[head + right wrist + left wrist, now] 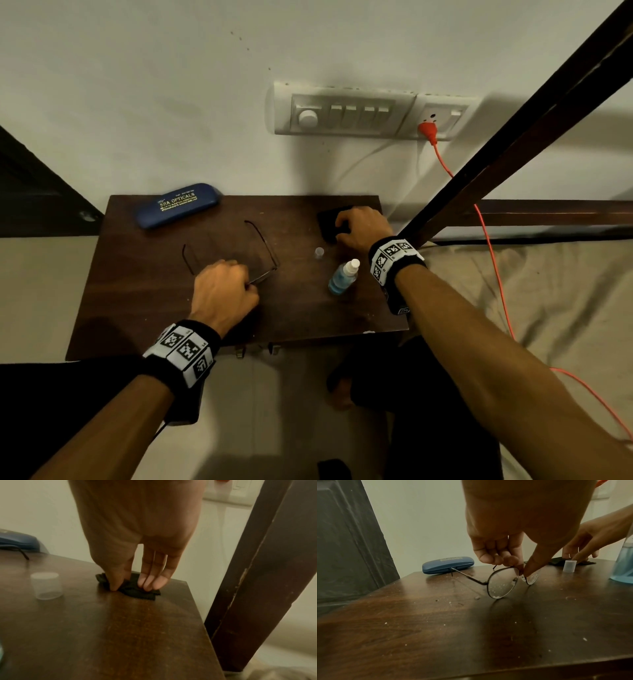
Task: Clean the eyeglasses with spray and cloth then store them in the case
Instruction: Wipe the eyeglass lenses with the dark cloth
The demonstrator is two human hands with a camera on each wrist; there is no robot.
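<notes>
Dark wood tabletop point(144, 308); blue case point(176, 205) closed at 11 o'clock. Left hand point(222, 294), centre, grip pinching eyeglasses point(501, 582) at the bridge, lens rim touching wood. Right hand point(364, 228) at 2 o'clock, grip pinching black cloth point(135, 590). Spray bottle point(342, 277) at 3 o'clock, clear cap point(319, 252) just beside it.

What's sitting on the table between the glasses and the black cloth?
Only the small clear cap, standing alone on the table between the glasses and the black cloth; head view.
</notes>
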